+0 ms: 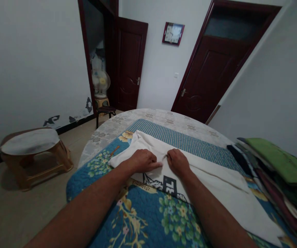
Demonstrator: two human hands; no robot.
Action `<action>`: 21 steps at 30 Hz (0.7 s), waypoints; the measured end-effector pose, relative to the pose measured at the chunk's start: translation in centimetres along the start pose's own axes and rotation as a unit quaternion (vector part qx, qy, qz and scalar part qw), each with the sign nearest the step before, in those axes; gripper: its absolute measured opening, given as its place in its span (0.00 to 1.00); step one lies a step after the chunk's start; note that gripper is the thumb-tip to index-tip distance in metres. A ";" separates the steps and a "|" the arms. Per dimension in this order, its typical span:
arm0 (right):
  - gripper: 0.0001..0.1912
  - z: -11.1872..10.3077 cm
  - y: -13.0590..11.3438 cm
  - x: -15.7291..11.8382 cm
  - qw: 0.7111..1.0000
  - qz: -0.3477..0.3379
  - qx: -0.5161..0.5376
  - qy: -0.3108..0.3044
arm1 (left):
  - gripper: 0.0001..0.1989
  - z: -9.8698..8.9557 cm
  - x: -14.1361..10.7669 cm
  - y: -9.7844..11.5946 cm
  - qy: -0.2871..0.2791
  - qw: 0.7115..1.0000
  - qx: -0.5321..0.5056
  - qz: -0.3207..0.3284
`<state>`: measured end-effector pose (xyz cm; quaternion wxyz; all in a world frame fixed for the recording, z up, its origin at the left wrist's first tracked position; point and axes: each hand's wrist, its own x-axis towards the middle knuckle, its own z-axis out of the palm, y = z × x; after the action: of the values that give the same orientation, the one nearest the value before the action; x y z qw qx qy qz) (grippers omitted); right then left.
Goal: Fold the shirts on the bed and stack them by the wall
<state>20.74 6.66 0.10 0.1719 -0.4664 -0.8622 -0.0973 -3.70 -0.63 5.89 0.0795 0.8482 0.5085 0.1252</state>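
Observation:
A white T-shirt point(210, 175) with black lettering and line drawing lies folded lengthwise on a blue flowered quilted mat point(143, 220). My left hand point(143, 161) rests on its left part, with most fingers curled into the cloth and one finger stretched out to the right. Just beside it, my right hand point(178, 162) pinches a bit of the cloth, where small creases show between the two hands. The shirt's upper left end is bunched into a raised fold. My forearms cover part of the mat and the print.
A stack of folded clothes point(279, 165), green on top, sits at the right of the round table point(107, 129). A plastic stool point(34, 144) stands on the floor at left, a dark stool point(106, 110) beyond the table. A fan point(100, 81) stands past the open door point(130, 62).

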 end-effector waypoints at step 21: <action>0.06 0.8 0.5 -0.1 0.999 0.029 0.045 -0.002 | 0.19 1.1 5.1 -8.4 0.127 0.927 -0.035 -0.351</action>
<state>21.06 7.08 -0.64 0.1934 -0.4832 -0.8522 -0.0528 -8.20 7.80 3.32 0.0830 0.5893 0.7747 0.2139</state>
